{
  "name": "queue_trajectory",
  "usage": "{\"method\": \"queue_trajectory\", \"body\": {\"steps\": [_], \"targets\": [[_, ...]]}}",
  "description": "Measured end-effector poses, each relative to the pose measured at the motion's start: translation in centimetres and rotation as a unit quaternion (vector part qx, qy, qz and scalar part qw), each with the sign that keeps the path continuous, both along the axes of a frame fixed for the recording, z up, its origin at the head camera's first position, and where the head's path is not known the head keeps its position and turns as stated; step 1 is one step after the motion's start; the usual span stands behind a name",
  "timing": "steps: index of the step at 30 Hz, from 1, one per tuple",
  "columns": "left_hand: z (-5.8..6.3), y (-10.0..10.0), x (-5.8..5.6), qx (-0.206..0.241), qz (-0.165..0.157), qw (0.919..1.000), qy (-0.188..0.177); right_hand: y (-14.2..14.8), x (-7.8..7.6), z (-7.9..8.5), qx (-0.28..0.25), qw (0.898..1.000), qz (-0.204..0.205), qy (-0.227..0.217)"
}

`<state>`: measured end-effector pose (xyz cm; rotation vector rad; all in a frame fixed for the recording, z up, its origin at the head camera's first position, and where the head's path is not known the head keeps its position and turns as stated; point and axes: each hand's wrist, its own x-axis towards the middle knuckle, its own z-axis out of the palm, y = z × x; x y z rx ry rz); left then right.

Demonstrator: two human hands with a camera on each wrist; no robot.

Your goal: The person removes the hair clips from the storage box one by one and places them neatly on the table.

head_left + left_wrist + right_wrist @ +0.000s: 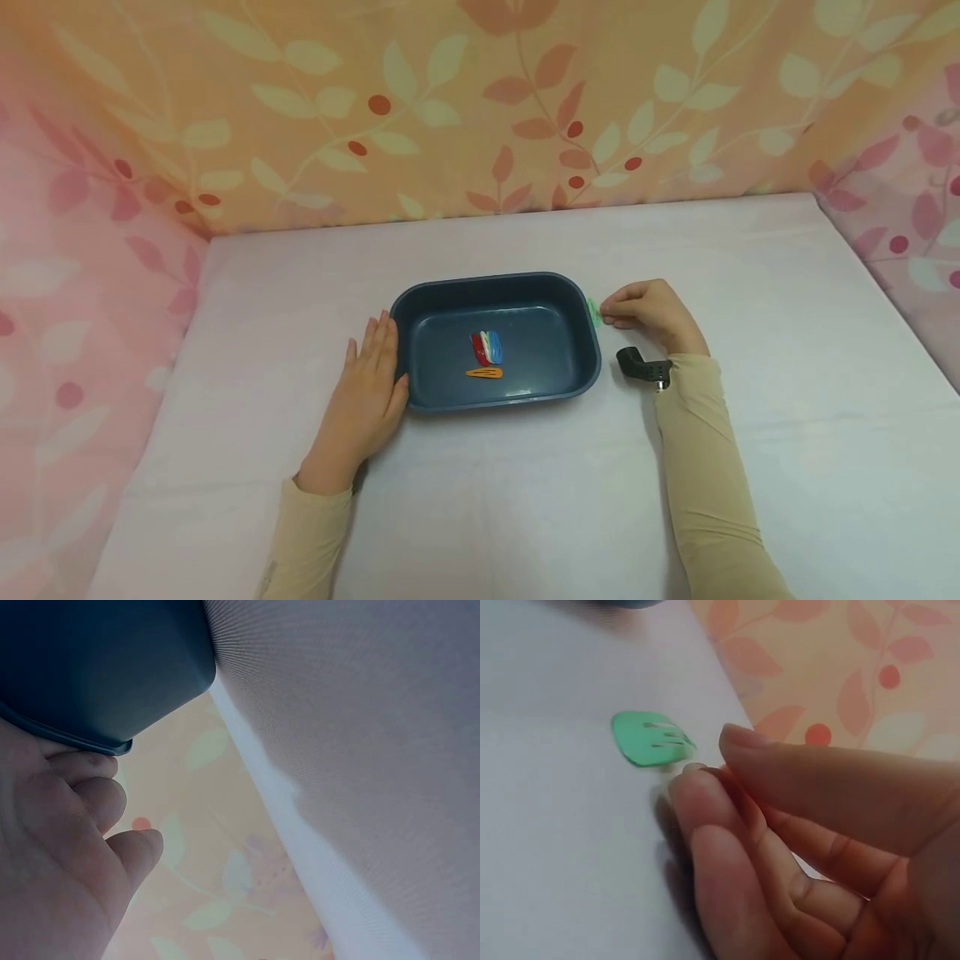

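A dark blue rectangular basin (pixel 495 400) sits on the table. Red (pixel 478 350), white (pixel 486 343) and blue (pixel 495 347) snap hair clips lie close together in it, with an orange hair clip (pixel 484 373) just nearer to me. My left hand (pixel 360 392) rests against the basin's left side, fingers stretched along the rim; the left wrist view shows its fingertips under the rim. Outside the right wall is a green hair clip (pixel 649 739). The bent fingers of my right hand (pixel 648 312) are beside it, thumb and index finger apart in the right wrist view.
A white cloth (pixel 487 500) covers the table. A black wrist camera (pixel 641 367) sticks out from the right sleeve, to the right of the basin. Leaf-patterned curtains (pixel 465 108) stand behind the table and at both sides.
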<state>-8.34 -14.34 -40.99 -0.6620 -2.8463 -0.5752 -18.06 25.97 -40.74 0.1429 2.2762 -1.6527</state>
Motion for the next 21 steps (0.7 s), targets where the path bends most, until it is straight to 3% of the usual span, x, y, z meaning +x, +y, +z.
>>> {"method": "queue_trajectory", "body": {"steps": [7, 16, 21], "targets": [[-0.1, -0.1, 0.0, -0.001, 0.001, 1.0, 0.0, 0.3, 0.0, 0.0, -0.056, 0.998, -0.011, 0.0], [-0.2, -0.1, 0.0, 0.004, 0.001, 1.0, 0.002, -0.1, 0.1, 1.1, 0.001, 0.999, 0.005, 0.032], [-0.1, -0.1, 0.0, 0.006, 0.002, 1.0, 0.0, -1.0, 0.1, 2.2, -0.027, 0.998, 0.0, 0.055]]}}
